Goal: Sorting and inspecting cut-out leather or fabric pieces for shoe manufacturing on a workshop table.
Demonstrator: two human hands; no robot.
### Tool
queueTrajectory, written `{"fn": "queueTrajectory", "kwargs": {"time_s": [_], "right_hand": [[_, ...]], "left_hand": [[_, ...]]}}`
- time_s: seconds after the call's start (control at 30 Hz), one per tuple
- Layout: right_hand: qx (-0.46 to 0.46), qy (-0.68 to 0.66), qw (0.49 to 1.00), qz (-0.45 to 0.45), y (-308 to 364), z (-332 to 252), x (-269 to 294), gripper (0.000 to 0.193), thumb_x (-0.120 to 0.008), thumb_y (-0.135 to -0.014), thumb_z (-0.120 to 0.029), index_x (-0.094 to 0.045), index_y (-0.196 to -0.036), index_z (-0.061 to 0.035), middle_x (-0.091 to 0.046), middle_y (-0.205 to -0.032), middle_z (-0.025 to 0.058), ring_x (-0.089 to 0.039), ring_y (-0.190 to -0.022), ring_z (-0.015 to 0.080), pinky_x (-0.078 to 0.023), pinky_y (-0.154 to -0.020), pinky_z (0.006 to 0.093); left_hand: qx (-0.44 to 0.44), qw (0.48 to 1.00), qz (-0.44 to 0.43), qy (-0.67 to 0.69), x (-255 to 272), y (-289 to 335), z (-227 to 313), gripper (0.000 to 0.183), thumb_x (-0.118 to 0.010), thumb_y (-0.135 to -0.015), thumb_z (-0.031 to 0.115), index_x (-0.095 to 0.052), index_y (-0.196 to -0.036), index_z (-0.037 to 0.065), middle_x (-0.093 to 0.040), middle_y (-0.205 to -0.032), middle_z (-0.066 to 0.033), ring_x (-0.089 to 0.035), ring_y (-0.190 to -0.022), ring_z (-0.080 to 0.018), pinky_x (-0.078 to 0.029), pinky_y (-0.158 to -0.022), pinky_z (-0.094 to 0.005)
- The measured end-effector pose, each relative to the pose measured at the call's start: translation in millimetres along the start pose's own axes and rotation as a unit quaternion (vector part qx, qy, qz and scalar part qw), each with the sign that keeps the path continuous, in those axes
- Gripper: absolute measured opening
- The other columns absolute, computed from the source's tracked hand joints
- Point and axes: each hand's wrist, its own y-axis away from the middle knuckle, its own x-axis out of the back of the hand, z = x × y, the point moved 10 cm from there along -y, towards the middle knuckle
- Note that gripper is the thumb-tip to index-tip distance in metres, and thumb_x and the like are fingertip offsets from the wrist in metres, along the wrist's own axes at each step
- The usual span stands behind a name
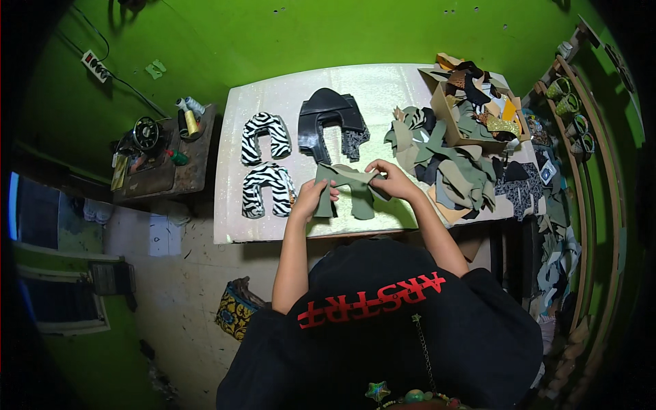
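Note:
Both my hands hold an olive-green U-shaped cut piece of material (348,189) over the near part of a pale table (232,225). My left hand (311,197) grips its left leg; my right hand (389,179) pinches its top right edge. To the left lie two zebra-striped U-shaped pieces (265,137) (266,189). A stack of black U-shaped pieces (329,121) lies beyond my hands.
A heap of green, black and tan scraps (451,164) fills the table's right side, with an open cardboard box (471,102) of scraps behind it. A sewing machine with thread spools (160,140) stands on a small table to the left. Wooden racks (588,178) line the right.

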Motion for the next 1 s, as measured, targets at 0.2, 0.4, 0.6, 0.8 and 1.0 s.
{"fn": "queueTrajectory", "kwargs": {"time_s": [0.2, 0.4, 0.6, 0.8, 1.0], "right_hand": [[-0.136, 0.097, 0.98, 0.106, -0.7, 49.8, -17.9, 0.032, -0.056, -0.081, -0.029, -0.06, -0.073, 0.002, -0.057, -0.061, 0.0127, -0.052, -0.056, 0.0176, -0.043, -0.058, 0.0325], [-0.248, 0.163, 0.937, 0.183, 13.2, 74.1, -24.3, 0.038, -0.053, -0.083, -0.032, -0.059, -0.067, 0.0024, -0.057, -0.062, 0.0228, -0.056, -0.059, 0.0361, -0.043, -0.059, 0.0409], [-0.151, 0.15, 0.929, 0.303, 22.5, 48.0, -20.8, 0.01, -0.059, -0.076, -0.01, -0.058, -0.08, -0.0011, -0.057, -0.072, 0.0179, -0.055, -0.068, 0.0362, -0.043, -0.063, 0.0392], [-0.035, 0.205, 0.938, 0.276, 16.5, 34.3, -33.1, 0.013, -0.054, -0.076, -0.001, -0.061, -0.086, -0.0007, -0.055, -0.081, 0.017, -0.054, -0.078, 0.033, -0.044, -0.071, 0.036], [-0.048, 0.215, 0.942, 0.255, 10.3, 38.6, -35.5, 0.024, -0.053, -0.076, 0.0, -0.064, -0.097, -0.0028, -0.052, -0.081, 0.0168, -0.053, -0.076, 0.0313, -0.043, -0.073, 0.0352]], "left_hand": [[0.033, 0.998, 0.0, -0.06, 33.7, -1.2, -23.9, 0.025, -0.047, -0.086, 0.015, -0.063, -0.093, -0.003, -0.063, -0.083, -0.0086, -0.058, -0.072, -0.0147, -0.046, -0.066, -0.0248], [-0.021, 0.991, 0.003, -0.133, 54.6, -22.7, -45.0, 0.016, -0.058, -0.079, 0.007, -0.059, -0.091, -0.004, -0.062, -0.077, -0.008, -0.057, -0.065, -0.0128, -0.046, -0.06, -0.0269], [-0.087, 0.975, 0.078, -0.191, 63.1, -24.5, -37.4, 0.024, -0.064, -0.074, 0.005, -0.053, -0.094, -0.001, -0.06, -0.072, -0.0082, -0.058, -0.062, -0.0154, -0.046, -0.057, -0.0269], [-0.177, 0.94, 0.067, -0.283, 55.3, -23.4, -13.3, 0.022, -0.065, -0.073, 0.003, -0.057, -0.094, 0.004, -0.061, -0.082, -0.0107, -0.06, -0.071, -0.0157, -0.048, -0.061, -0.0262], [-0.174, 0.944, 0.038, -0.278, 53.4, -38.0, -23.6, 0.032, -0.064, -0.069, -0.001, -0.062, -0.1, 0.005, -0.061, -0.094, -0.013, -0.058, -0.084, -0.0231, -0.046, -0.076, -0.0315]]}}
